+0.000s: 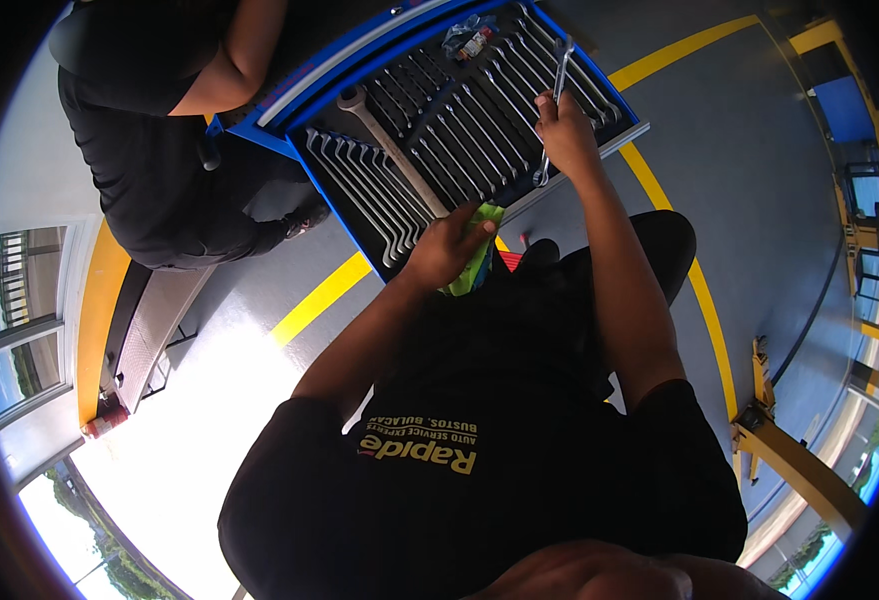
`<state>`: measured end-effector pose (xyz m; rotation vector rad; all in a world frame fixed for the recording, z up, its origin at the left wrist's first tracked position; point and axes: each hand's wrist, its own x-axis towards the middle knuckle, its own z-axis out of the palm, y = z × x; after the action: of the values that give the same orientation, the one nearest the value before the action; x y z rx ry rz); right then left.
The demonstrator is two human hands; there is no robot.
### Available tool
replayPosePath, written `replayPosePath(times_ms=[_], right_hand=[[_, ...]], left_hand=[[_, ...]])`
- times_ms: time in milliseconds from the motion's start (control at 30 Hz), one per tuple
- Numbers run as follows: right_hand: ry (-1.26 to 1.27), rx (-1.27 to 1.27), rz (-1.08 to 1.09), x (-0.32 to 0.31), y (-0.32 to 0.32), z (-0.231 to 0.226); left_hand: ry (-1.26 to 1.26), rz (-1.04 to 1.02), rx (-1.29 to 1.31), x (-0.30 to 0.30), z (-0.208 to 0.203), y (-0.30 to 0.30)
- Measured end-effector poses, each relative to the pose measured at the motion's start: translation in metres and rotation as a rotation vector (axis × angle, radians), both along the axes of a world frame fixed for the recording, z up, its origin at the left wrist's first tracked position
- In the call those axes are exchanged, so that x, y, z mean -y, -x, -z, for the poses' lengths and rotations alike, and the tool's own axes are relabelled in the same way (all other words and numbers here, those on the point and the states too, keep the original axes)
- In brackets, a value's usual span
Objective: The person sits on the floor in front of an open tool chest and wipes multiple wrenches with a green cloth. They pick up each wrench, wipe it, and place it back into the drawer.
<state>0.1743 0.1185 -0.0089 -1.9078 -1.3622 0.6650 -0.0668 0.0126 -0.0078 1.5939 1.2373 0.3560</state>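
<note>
My right hand point(567, 138) is closed around a silver wrench point(563, 62), held over the right side of an open blue tool drawer point(642, 132). My left hand point(443, 252) grips a bright green cloth point(477, 262) at the drawer's near edge. Close by that hand lies the end of a large, dull wrench point(391, 150), slanting across the drawer. Offset ring wrenches point(361, 185) fill the left side in a row. Rows of smaller wrenches point(474, 140) occupy the middle, with longer ones point(512, 88) to the right. A clear plastic packet point(471, 40) rests at the back.
Another person point(149, 140) in black is close by on the left, beside the drawer. Yellow lines point(324, 298) mark the grey floor point(739, 160). A yellow metal lift arm point(794, 465) stands at the lower right, and a ramp point(154, 330) is at the left.
</note>
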Motion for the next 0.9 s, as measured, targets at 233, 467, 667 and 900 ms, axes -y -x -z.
replayPosePath(times_ms=[233, 467, 667, 900], right_hand=[[0.277, 0.486, -0.404, -0.060, 0.010, 0.018], [0.284, 0.596, -0.379, -0.067, 0.022, 0.025], [0.254, 0.616, -0.338, -0.076, 0.017, 0.035], [0.239, 0.408, -0.258, -0.077, -0.008, 0.055]], left_hand=[[0.055, -0.308, -0.002, 0.012, 0.031, 0.039], [0.064, -0.370, 0.054, 0.012, 0.040, 0.042], [0.036, -0.373, 0.073, 0.008, 0.048, 0.037], [0.063, -0.395, 0.077, 0.005, 0.052, 0.025]])
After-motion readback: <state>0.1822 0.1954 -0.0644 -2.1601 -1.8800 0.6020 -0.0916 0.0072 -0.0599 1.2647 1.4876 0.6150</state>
